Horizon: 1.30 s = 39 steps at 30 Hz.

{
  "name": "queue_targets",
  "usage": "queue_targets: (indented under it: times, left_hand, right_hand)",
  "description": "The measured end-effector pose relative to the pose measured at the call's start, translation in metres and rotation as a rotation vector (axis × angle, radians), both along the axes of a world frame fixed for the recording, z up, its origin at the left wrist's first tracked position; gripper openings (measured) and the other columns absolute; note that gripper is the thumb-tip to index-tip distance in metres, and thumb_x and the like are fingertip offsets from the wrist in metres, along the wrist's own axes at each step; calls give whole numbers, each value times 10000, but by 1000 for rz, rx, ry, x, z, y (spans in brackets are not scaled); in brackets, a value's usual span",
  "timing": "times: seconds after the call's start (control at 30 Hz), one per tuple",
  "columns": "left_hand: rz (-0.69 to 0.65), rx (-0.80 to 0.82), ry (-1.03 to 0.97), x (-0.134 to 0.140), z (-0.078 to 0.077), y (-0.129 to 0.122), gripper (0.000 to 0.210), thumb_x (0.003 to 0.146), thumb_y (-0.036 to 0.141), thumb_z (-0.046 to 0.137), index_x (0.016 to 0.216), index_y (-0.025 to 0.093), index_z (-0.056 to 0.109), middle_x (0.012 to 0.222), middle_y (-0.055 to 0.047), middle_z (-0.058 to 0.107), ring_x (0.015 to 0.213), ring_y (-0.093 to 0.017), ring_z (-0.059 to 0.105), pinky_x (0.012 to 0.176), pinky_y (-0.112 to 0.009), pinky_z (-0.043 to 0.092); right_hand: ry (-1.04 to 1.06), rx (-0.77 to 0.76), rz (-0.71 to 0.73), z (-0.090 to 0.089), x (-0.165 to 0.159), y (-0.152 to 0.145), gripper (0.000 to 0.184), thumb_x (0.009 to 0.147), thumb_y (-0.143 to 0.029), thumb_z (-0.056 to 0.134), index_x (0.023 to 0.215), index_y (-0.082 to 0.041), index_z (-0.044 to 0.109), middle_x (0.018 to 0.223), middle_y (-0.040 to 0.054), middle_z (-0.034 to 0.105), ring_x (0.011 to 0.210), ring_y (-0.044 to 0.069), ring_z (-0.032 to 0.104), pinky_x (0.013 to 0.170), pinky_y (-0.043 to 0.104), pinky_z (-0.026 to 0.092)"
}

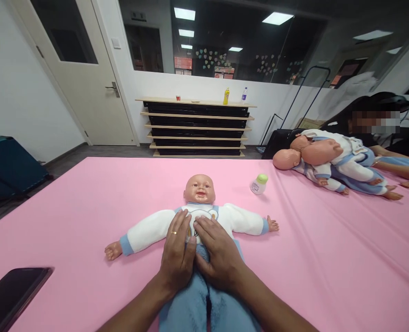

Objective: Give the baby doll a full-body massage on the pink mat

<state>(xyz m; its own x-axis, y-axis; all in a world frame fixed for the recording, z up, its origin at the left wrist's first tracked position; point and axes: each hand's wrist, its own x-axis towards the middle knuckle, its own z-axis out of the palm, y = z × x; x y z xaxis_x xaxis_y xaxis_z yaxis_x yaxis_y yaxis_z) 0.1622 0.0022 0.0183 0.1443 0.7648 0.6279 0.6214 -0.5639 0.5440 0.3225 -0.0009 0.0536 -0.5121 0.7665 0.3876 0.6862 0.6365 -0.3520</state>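
A baby doll [232, 214] in a white top and blue trousers lies face up in the middle, its arms spread to both sides. My left hand [178, 251] rests flat on the left side of its chest and belly, fingers stretched toward the head; a ring shows on one finger. On the right side of the torso lies my right hand [220, 251], also flat with its fingers out. The two thumbs are close together over the doll's waist. A small white bottle with a green cap [259, 184] stands beyond the doll's outstretched arm at the right.
A pink sheet [86, 198] covers the table. Several more dolls [342, 161] are heaped at the right, near a person in dark clothes [366, 108]. A phone [12, 297] lies at the lower left. Behind the table stands a stack of boards [197, 125] with bottles on top.
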Motion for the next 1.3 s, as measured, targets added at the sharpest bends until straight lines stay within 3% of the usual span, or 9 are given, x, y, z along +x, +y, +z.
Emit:
queue_targets:
  times: [0.1,0.2,0.37,0.6,0.8,0.87,0.97,1.07,1.3]
  left_hand:
    - [-53,68,-13,-2,2,-2,473,941,165,411,1414,186,419,1445,-133,465,1392,-258,379,1131,-531,362]
    - [-188,110,16,-5,5,-5,405,909,158,460,1309,175,521,1303,-124,586,1299,-250,481,1097,-507,403]
    - [-332,-7,167,-8,13,-2,350,917,201,463,1240,211,596,1290,-76,631,1319,-249,474,1111,-519,368]
    - [-196,-233,239,0,13,5,441,991,279,345,1415,245,466,1513,-34,425,1450,-215,304,1207,-551,204]
    - [-58,-284,97,1,4,7,458,1011,301,281,1434,224,438,1542,-43,377,1467,-199,260,1214,-531,216]
    - [-12,-263,15,0,-1,7,463,1011,291,274,1437,197,429,1541,-65,378,1464,-199,264,1206,-520,247]
    - [27,-202,-56,-2,-5,7,472,1003,274,304,1459,179,381,1550,-93,353,1463,-218,263,1190,-528,278]
    - [-3,-93,-35,-3,-4,4,499,980,239,365,1476,193,337,1537,-107,363,1456,-248,272,1174,-551,289]
    - [-217,163,-10,-6,7,-3,408,893,132,450,1292,170,527,1283,-121,582,1257,-242,503,1083,-488,410]
  right_hand:
    - [-37,-35,-94,-5,0,1,715,849,-362,526,1487,-94,347,1551,147,313,1450,283,278,1193,523,274]
    - [-48,-52,-181,-14,1,2,806,826,-394,531,1503,-36,282,1570,183,242,1470,314,211,1188,544,271]
    - [-1,-25,-308,-28,2,1,895,767,-337,555,1493,58,210,1568,258,176,1479,366,131,1175,589,260]
    - [59,158,-261,-23,0,-3,821,778,-276,547,1480,32,253,1555,242,237,1476,366,151,1160,601,286]
    - [161,292,-50,-14,3,-8,528,826,-243,577,1320,-72,502,1363,186,540,1382,313,391,1124,537,388]
    - [155,256,77,-9,3,-9,438,840,-224,569,1263,-111,555,1278,138,615,1319,270,474,1132,489,396]
    - [119,162,174,-3,3,-8,450,846,-235,556,1282,-122,557,1304,117,607,1277,241,518,1145,453,388]
    - [105,83,129,0,2,-5,557,828,-262,558,1361,-111,499,1397,125,534,1332,252,464,1165,472,353]
    - [30,-18,-36,-3,2,1,715,819,-336,543,1470,-97,371,1527,143,363,1434,271,315,1200,510,267]
